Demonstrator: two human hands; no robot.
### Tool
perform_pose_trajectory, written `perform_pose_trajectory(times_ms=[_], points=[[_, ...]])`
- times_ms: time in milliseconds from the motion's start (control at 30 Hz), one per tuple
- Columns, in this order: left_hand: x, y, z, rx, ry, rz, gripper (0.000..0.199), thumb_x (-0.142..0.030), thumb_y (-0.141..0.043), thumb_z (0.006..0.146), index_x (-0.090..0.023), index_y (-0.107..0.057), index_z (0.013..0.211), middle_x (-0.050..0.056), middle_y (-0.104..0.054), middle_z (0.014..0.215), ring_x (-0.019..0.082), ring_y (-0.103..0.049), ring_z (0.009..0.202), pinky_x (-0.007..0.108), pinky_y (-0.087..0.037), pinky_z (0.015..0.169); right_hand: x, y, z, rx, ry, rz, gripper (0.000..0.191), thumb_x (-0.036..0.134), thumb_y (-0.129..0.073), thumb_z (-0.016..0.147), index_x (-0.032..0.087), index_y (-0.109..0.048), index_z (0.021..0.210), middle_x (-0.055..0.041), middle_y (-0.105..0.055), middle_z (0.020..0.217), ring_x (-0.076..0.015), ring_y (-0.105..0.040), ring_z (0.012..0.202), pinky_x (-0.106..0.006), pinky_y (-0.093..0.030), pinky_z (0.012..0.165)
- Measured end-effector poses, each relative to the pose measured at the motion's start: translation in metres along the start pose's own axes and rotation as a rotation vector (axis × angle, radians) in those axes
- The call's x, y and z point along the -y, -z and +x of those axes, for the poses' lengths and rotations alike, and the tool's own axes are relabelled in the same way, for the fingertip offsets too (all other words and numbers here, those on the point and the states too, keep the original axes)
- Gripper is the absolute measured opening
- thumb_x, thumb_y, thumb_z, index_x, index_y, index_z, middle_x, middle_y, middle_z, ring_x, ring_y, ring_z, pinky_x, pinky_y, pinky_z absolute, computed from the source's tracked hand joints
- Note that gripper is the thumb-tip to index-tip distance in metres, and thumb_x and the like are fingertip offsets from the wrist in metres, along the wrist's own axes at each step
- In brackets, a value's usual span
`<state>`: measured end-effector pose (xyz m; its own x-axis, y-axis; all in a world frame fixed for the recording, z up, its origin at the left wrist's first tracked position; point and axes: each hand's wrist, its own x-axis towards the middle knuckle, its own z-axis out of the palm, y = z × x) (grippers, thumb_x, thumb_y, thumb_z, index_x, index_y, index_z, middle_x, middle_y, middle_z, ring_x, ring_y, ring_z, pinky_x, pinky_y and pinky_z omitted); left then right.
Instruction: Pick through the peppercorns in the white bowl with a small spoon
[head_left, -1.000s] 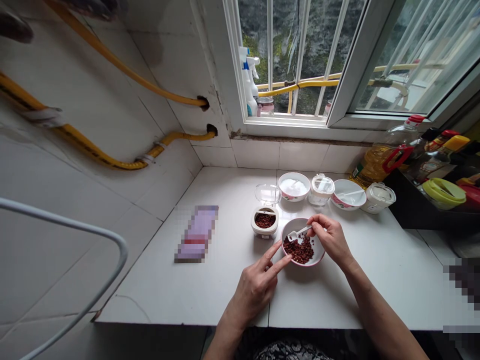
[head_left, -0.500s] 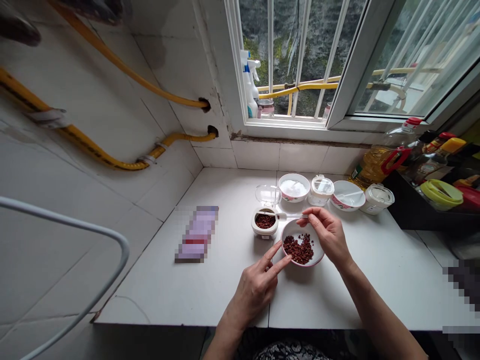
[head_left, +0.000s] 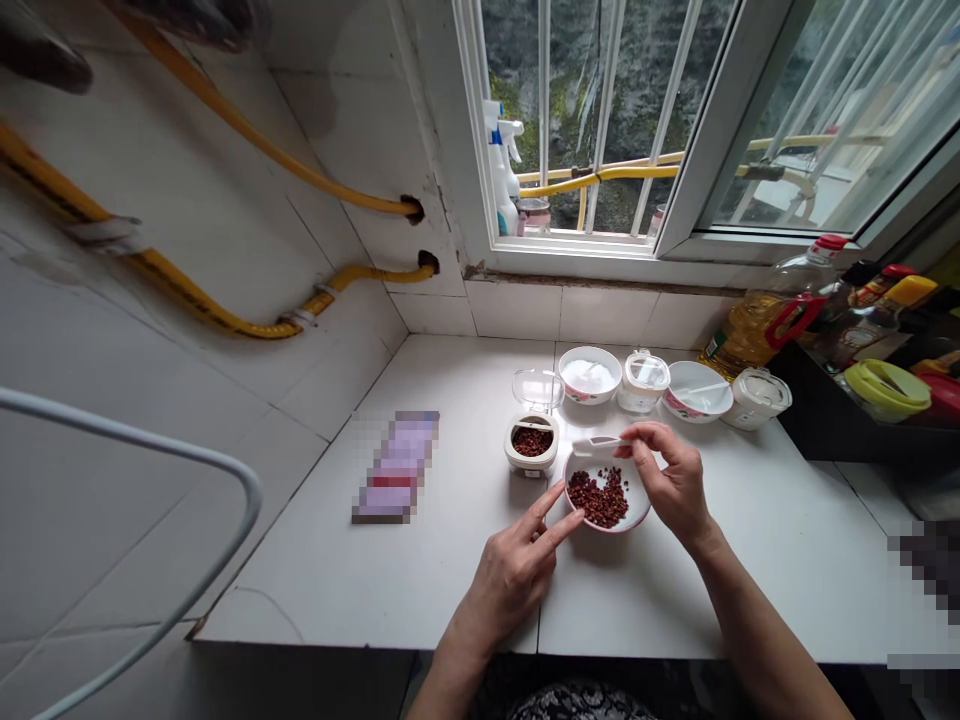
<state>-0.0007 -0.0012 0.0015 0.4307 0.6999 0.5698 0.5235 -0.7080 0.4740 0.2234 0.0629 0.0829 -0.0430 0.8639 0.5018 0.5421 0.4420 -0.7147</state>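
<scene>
Counter (head_left: pixel 300 560) stretches leftward; left hand (head_left: pixel 517 558) spread at bowl's rim (head_left: pixel 637 513), right hand (head_left: pixel 675 480) pinching spoon (head_left: pixel 590 449).

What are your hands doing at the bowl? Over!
Right hand pinching white spoon over far edge of bowl. Left hand touching bowl's left rim. Dark red bits inside. Nothing blocking spoon.

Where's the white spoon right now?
In the head view, right of centre: the white spoon is in the right hand, over the pink-rimmed bowl's far edge, right of the open jar.
</scene>
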Motion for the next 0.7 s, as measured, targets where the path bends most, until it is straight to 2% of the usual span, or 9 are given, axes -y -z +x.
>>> perform_pose_trajectory(times_ms=[100, 200, 267, 367, 500, 600, 700], points=[[0.000, 0.000, 0.000, 0.002, 0.000, 0.000, 0.070, 0.005, -0.042, 0.087, -0.027, -0.049, 0.150, 0.015, -0.049, 0.155, 0.011, -0.071, 0.083, 0.026, -0.063, 0.080, -0.014, 0.004, 0.000, 0.042, 0.014, -0.132, 0.018, 0.020, -0.051, 0.087, 0.026, -0.066, 0.080, -0.0038, -0.074, 0.072, -0.0250, -0.069, 0.081, -0.042, -0.055, 0.086], [0.000, 0.000, 0.000, 0.001, 0.003, 0.003, 0.069, 0.004, -0.043, 0.088, -0.026, -0.050, 0.149, 0.015, -0.049, 0.155, 0.011, -0.070, 0.082, 0.026, -0.063, 0.079, -0.023, -0.001, -0.001, 0.109, 0.060, -0.252, 0.018, 0.017, -0.051, 0.084, 0.026, -0.064, 0.075, -0.0021, -0.074, 0.071, -0.0221, -0.065, 0.070, -0.045, -0.050, 0.094], [0.000, 0.000, -0.001, -0.002, 0.002, -0.001, 0.069, 0.005, -0.042, 0.088, -0.026, -0.050, 0.149, 0.016, -0.050, 0.154, 0.011, -0.070, 0.082, 0.026, -0.063, 0.079, -0.023, -0.007, -0.002, 0.149, 0.068, -0.257, 0.018, 0.016, -0.050, 0.084, 0.025, -0.064, 0.075, -0.0016, -0.074, 0.071, -0.0203, -0.064, 0.066, -0.047, -0.047, 0.098], [0.000, 0.000, -0.001, 0.006, 0.001, -0.005, 0.070, 0.005, -0.042, 0.087, -0.026, -0.050, 0.150, 0.015, -0.050, 0.155, 0.011, -0.070, 0.082, 0.025, -0.062, 0.079, -0.020, -0.012, -0.003, 0.177, 0.031, -0.178, 0.019, 0.018, -0.049, 0.084, 0.025, -0.064, 0.075, -0.0017, -0.074, 0.071, -0.0218, -0.066, 0.071, -0.047, -0.047, 0.098], [0.000, 0.001, -0.001, 0.010, -0.001, -0.010, 0.072, 0.005, -0.042, 0.086, -0.026, -0.049, 0.151, 0.015, -0.048, 0.156, 0.011, -0.069, 0.082, 0.025, -0.062, 0.079, -0.016, -0.007, -0.001, 0.136, -0.135, -0.051, 0.016, 0.025, -0.051, 0.084, 0.025, -0.065, 0.076, -0.0018, -0.072, 0.063, -0.0262, -0.070, 0.081, -0.044, -0.051, 0.090], [-0.001, 0.001, 0.000, 0.015, 0.003, -0.009, 0.070, 0.005, -0.042, 0.087, -0.025, -0.050, 0.150, 0.015, -0.048, 0.156, 0.011, -0.069, 0.081, 0.025, -0.062, 0.079, -0.013, -0.002, 0.001, 0.152, -0.294, 0.123, 0.017, 0.030, -0.052, 0.084, 0.023, -0.065, 0.078, -0.0005, -0.070, 0.057, -0.0230, -0.069, 0.066, -0.038, -0.053, 0.075], [-0.001, 0.001, 0.000, 0.015, 0.006, 0.000, 0.068, 0.004, -0.041, 0.088, -0.025, -0.051, 0.148, 0.015, -0.048, 0.156, 0.010, -0.069, 0.080, 0.025, -0.062, 0.080, -0.012, -0.001, 0.002, 0.163, -0.384, 0.276, 0.017, 0.035, -0.055, 0.081, 0.021, -0.065, 0.078, -0.0002, -0.068, 0.057, -0.0197, -0.066, 0.058, -0.033, -0.052, 0.064]])
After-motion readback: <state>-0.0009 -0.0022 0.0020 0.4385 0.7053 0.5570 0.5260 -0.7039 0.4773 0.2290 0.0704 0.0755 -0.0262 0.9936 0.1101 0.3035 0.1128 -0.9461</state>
